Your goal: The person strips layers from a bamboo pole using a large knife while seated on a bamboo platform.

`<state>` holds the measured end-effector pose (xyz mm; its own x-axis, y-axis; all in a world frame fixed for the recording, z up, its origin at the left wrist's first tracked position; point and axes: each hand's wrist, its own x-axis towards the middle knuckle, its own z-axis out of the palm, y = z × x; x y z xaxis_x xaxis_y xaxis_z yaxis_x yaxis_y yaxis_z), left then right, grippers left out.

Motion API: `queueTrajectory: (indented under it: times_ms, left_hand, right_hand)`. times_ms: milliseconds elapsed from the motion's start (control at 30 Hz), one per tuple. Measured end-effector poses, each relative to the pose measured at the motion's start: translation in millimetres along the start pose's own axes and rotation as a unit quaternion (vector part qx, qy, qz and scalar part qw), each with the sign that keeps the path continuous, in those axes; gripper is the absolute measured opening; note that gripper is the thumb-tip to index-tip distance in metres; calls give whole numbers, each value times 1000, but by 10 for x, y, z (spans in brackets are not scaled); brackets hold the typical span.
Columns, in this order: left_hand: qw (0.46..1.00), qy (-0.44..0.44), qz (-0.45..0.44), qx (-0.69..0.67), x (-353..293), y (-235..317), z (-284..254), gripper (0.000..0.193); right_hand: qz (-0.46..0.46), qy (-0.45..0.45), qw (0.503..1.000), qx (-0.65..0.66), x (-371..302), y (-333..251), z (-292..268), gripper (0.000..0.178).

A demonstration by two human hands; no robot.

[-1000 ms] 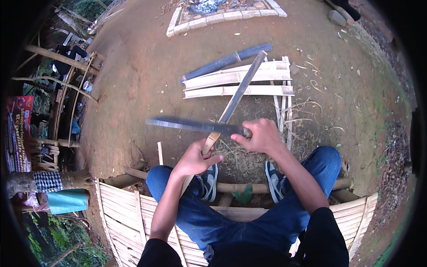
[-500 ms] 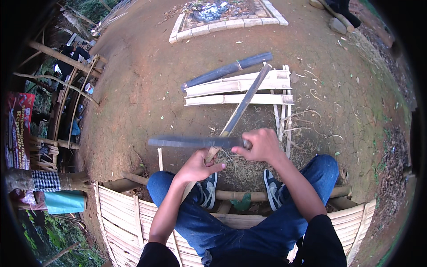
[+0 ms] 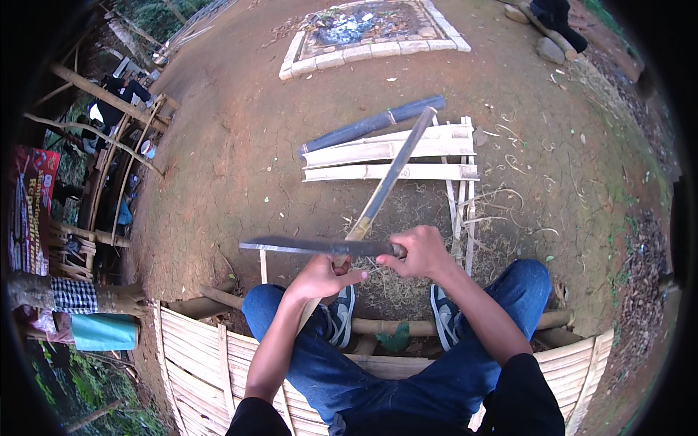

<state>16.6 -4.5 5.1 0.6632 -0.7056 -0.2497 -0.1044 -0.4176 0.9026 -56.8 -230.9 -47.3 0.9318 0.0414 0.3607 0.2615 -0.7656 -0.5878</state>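
Note:
My right hand (image 3: pixel 420 252) is closed round the handle of a machete (image 3: pixel 302 247), whose long dark blade points left and lies across a bamboo strip (image 3: pixel 396 168). This strip slants from the far right toward my left side, dark-skinned at its far part and pale nearer me. My left hand (image 3: pixel 318 278) grips its near part just below the blade, with the thumb stretched to the right. Part of the strip behind this hand is hidden, and its pale end shows again by my left forearm.
Split pale bamboo pieces (image 3: pixel 392 152) and a dark bamboo pole (image 3: pixel 371 126) lie on the ground ahead. Shavings (image 3: pixel 509 196) are scattered at the right. Beneath me is a bamboo-slat bench (image 3: pixel 196 356). Farther off is a brick-edged fire pit (image 3: pixel 374 51); people sit in the background.
The machete and my right hand have come slightly nearer to me and a little left, with the blade more sharply seen. My left hand keeps its grip on the bamboo strip.

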Motion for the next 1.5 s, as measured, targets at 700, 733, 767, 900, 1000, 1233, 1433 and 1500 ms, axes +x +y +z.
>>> queueTrajectory:
  times_ms: [700,733,767,900,1000,1233,1433,1500]
  left_hand:
    - [999,-29,-17,7,34,104,-100,28]
    - [999,-34,-19,12,-3,106,-128,29]
    - [999,-40,-24,19,-44,115,-144,29]
    - [999,-12,-33,37,12,117,-54,38]
    - [998,-16,-30,47,34,74,-65,31]
    - [1000,0,9,6,-10,47,-86,35]
    - [999,3,10,53,-22,90,-36,29]
    - [1000,6,24,17,-1,109,-15,29]
  right_hand:
    - [161,-31,983,87,11,188,28,59]
    - [102,-14,992,75,-10,110,52,59]
    - [55,4,997,47,-9,18,57,58]
    - [-25,34,998,-54,21,-70,-25,55]
    - [56,22,998,-34,64,56,-28,55]
    - [103,10,994,18,81,46,-109,56]
    - [-30,22,998,-59,16,-23,-28,62]
    - [6,22,998,-65,26,224,14,65]
